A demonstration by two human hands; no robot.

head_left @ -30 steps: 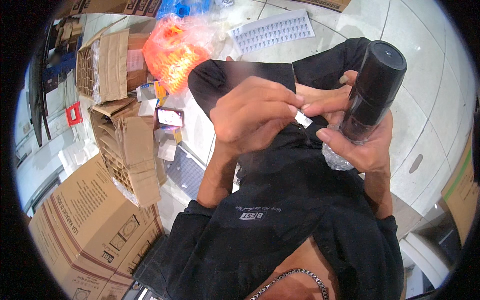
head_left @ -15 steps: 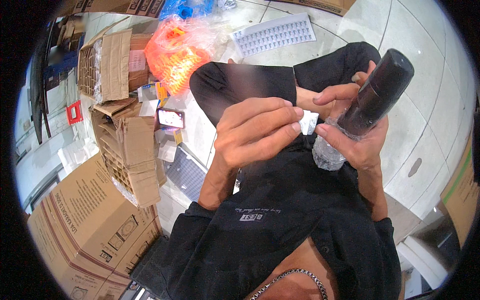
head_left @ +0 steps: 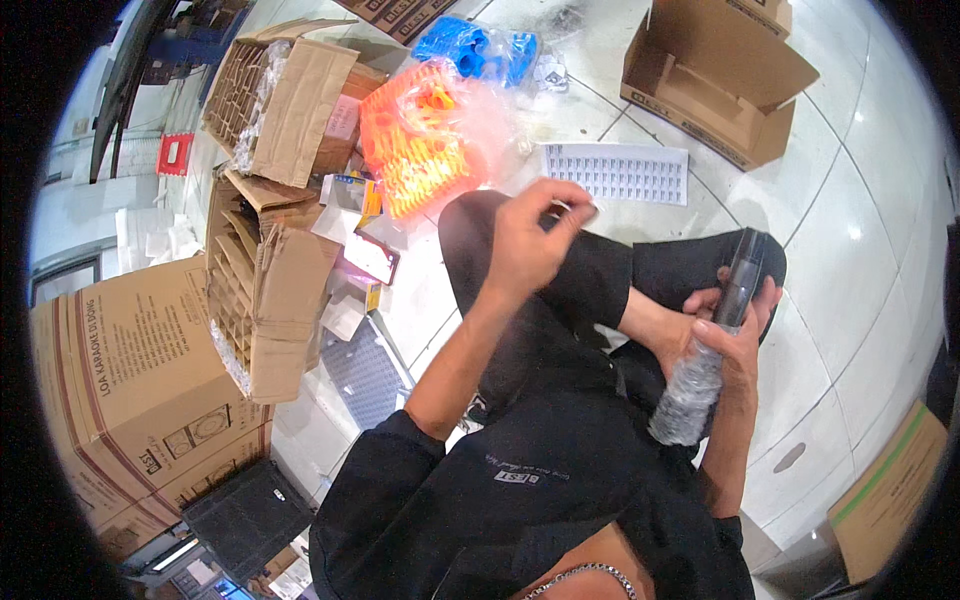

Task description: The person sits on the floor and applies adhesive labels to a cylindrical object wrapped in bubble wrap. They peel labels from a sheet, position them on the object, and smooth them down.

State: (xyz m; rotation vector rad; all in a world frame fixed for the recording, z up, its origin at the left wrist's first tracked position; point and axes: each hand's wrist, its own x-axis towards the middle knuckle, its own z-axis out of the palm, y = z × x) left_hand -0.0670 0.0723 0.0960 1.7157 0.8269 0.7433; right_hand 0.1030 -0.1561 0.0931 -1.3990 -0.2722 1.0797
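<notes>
My left hand [head_left: 535, 245] is raised over my left knee, thumb and fingertips pinched together. A tiny white edge shows at the fingertips, seemingly the small white paper piece [head_left: 596, 208]. Just beyond it on the floor lies a white sheet [head_left: 665, 175] printed with rows of small labels. On the right, my right hand [head_left: 735, 335] is wrapped round a black tube [head_left: 742, 275], its bare end pointing away from me. Bubble wrap [head_left: 688, 400] covers the nearer end, which rests close to my lap; what is inside the wrap is hidden.
Orange foam netting [head_left: 415, 140] in clear plastic and a blue bundle [head_left: 470, 48] lie ahead. Cardboard cartons with dividers [head_left: 285, 310] stand left, beside a phone [head_left: 370, 258] and a grey patterned sheet [head_left: 365, 375]. An open carton [head_left: 700, 105] is far right; large boxes [head_left: 140, 370] stack near left.
My left hand has moved away from the tube, forward and left, with the white piece. My right hand has lowered the tube. The view has shifted, showing the open carton.
</notes>
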